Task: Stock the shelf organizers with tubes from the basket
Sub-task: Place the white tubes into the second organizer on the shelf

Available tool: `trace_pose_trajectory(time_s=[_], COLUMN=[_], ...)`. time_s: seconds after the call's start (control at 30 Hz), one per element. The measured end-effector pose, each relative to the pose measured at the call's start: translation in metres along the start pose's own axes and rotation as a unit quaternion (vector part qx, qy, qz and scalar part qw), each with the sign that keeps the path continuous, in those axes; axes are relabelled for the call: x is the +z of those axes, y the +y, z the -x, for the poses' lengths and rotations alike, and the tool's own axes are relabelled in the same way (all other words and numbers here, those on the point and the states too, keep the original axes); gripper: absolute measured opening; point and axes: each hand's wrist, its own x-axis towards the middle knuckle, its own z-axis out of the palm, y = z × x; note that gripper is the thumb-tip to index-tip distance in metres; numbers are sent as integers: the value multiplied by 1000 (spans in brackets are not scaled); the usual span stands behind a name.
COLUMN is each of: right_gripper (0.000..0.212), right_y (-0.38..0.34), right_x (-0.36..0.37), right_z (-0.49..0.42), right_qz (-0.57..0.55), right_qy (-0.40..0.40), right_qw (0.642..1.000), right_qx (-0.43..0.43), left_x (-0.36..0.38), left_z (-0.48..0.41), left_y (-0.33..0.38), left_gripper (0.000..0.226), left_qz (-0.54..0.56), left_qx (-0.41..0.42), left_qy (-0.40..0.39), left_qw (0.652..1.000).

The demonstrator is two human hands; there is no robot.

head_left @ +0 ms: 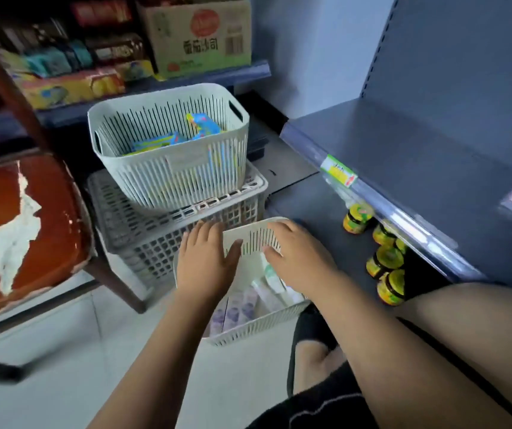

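A small white slatted basket [257, 325] sits low on the floor beside the shelf. Inside it lie several tubes [268, 292], white, green-capped and pale purple. My left hand [206, 261] rests over the basket's left rim, fingers spread, palm down. My right hand [301, 253] reaches into the basket from the right, its fingers over the far wall and the tubes beneath; whether it grips one is hidden. A larger white basket [168, 178] holding blue and yellow packets stands behind, on a grey crate [143, 239].
Dark blue shelves [418, 156] run along the right, with yellow-lidded jars [384, 261] on the bottom level. A worn red chair [16, 230] stands at left. A cardboard box [199, 35] and snack packs fill the back shelf. My knee is at lower right.
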Motion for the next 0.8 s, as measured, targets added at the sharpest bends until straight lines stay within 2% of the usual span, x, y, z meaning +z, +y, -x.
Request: trace_pose_trajectory(time_s=[0.1, 0.23, 0.4, 0.5, 0.63, 0.73, 0.8], right_gripper=[36, 19, 27, 19, 21, 22, 20], right_y=[23, 55, 90, 107, 121, 121, 128], right_x=[39, 82, 135, 167, 218, 251, 262], right_z=[-13, -33, -73, -104, -126, -129, -132], right_qz=[14, -30, -158, -182, -161, -136, -105], right_qy=[-75, -122, -150, -136, -148, -137, -124], right_qw=[995, 981, 943, 927, 913, 910, 919], right_qx=[57, 146, 253, 297, 344, 366, 359], left_x=[42, 102, 180, 221, 267, 291, 298], left_z=[9, 14, 4, -11, -18, -14, -16], left_y=[-24, -38, -42, -38, -32, -34, -44], left_gripper=[58, 56, 52, 50, 62, 65, 54], left_qz=[26, 70, 94, 49, -72, -160, -178], left_qx=[-52, -121, -147, -72, 124, 163, 183], left_qy=[-64, -158, -243, -310, -379, -412, -388], left_qw=[996, 978, 954, 947, 914, 882, 886])
